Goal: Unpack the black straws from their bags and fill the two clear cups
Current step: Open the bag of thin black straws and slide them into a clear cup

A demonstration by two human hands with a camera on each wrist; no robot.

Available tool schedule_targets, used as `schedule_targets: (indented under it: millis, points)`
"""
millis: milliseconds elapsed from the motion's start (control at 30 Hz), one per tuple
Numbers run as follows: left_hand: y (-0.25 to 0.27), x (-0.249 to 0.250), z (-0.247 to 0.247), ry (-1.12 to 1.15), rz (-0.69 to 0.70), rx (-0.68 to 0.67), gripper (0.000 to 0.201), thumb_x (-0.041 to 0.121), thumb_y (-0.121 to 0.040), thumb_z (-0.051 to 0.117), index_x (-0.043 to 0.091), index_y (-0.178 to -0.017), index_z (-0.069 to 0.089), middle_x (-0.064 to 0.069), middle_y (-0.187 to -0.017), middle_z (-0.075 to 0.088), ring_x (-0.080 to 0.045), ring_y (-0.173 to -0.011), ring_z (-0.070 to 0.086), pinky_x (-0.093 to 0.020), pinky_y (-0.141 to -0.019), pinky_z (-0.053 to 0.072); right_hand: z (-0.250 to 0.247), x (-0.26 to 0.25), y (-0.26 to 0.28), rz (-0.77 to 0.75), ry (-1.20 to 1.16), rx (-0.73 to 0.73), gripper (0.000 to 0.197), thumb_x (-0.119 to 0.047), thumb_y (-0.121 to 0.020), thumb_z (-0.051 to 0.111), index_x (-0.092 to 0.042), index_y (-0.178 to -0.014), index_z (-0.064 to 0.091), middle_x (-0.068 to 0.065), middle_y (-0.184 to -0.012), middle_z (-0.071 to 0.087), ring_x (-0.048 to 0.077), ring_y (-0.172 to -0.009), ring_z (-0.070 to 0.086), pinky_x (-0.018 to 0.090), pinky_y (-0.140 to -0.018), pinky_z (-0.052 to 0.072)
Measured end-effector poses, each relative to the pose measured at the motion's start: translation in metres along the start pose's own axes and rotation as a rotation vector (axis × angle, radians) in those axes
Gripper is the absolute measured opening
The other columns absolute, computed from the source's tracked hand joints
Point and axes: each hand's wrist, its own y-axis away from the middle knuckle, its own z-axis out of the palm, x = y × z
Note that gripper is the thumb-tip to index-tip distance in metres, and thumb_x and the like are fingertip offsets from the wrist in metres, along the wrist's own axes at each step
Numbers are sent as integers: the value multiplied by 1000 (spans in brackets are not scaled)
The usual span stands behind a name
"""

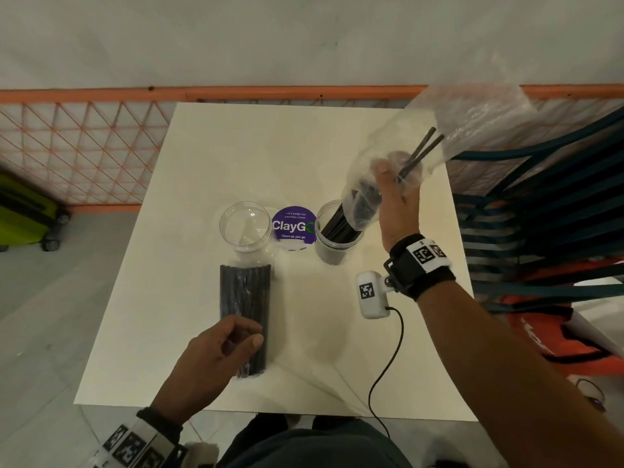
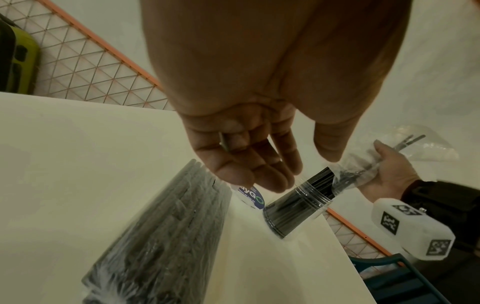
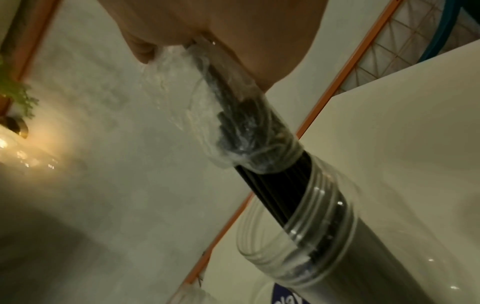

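Observation:
Two clear cups stand mid-table. The right cup (image 1: 337, 231) (image 3: 319, 236) is packed with black straws (image 1: 337, 221) (image 3: 280, 189). Above it my right hand (image 1: 398, 194) grips a clear plastic bag (image 1: 466, 123) (image 3: 228, 127), mouth down over the straw tops, and two straws (image 1: 422, 150) stick up inside it. The left cup (image 1: 245, 228) holds nothing. In front of it lies a sealed bag of black straws (image 1: 245, 315) (image 2: 166, 236). My left hand (image 1: 233, 339) (image 2: 259, 162) hovers over that bag's near end, fingers loosely curled, holding nothing.
A round purple "ClayGo" sticker (image 1: 293, 226) lies between the cups on the white table (image 1: 169, 298). An orange mesh fence (image 1: 84, 146) runs behind the table. Stacked teal chairs (image 1: 540, 214) stand right, a green suitcase (image 1: 23, 211) far left.

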Motion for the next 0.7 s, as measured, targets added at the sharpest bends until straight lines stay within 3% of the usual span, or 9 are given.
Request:
schedule_targets:
  millis: [67,100,200,267,367,433,533,633,700]
  points:
    - [1,-1,0,8,5,4,9,33,-91,65,39,-98,66,19,-88,70,-10,-72,68,-33,-69,59,2,6,3,5,43,-19,38,-38,-97,53,-12,-125,52,-12,-106,63,-5,-96,64,20,-86,51]
    - [1,-1,0,10,8,4,9,33,-91,65,39,-98,66,19,-89,70,-10,-72,68,-33,-69,58,3,7,6,6,71,-15,48,-45,-96,51,-12,-131,50,-14,-111,63,-7,-100,63,18,-87,50]
    - [3,-3,-1,13,9,15,9,31,-92,66,38,-98,66,18,-89,71,-10,-72,67,-35,-70,59,2,5,11,-20,186,-25,53,-53,-88,57,-25,-132,47,-12,-120,62,7,-114,62,34,-100,50]
    - [4,-4,-1,18,10,17,8,32,-91,66,39,-97,67,15,-87,71,-12,-70,67,-34,-69,59,-2,4,13,-62,271,-54,53,-48,-86,66,-26,-129,46,-8,-119,62,8,-111,63,37,-98,52]
    - [5,-6,-1,17,24,22,10,34,-90,67,41,-97,66,15,-87,71,-13,-71,66,-32,-68,58,-7,-7,11,-128,195,-34,56,-35,-88,69,-16,-135,44,-6,-125,59,3,-113,61,32,-100,51]
    - [5,-6,0,16,23,16,8,33,-91,66,39,-96,67,17,-88,71,-11,-74,66,-30,-68,57,-8,-18,9,-166,114,7,50,-28,-95,61,-9,-138,44,-2,-130,56,5,-120,56,24,-103,47]
    - [4,-6,3,11,15,3,6,34,-91,66,39,-95,67,18,-88,72,-8,-74,66,-25,-67,54,-10,-31,4,-185,38,32,39,-24,-101,49,-5,-135,50,-2,-127,61,2,-119,57,14,-98,43]
    - [3,-4,5,12,20,0,7,34,-91,66,38,-96,67,19,-87,72,-9,-72,67,-22,-65,52,-12,-33,-3,-155,24,97,30,-22,-103,48,-7,-125,59,-18,-109,70,2,-113,61,23,-103,45]
    - [1,-4,6,2,28,-9,7,33,-91,66,37,-97,67,21,-88,71,-7,-73,66,-22,-63,52,-14,-31,-5,-143,61,63,31,-25,-103,44,-7,-120,64,-14,-111,71,6,-116,60,29,-108,42]
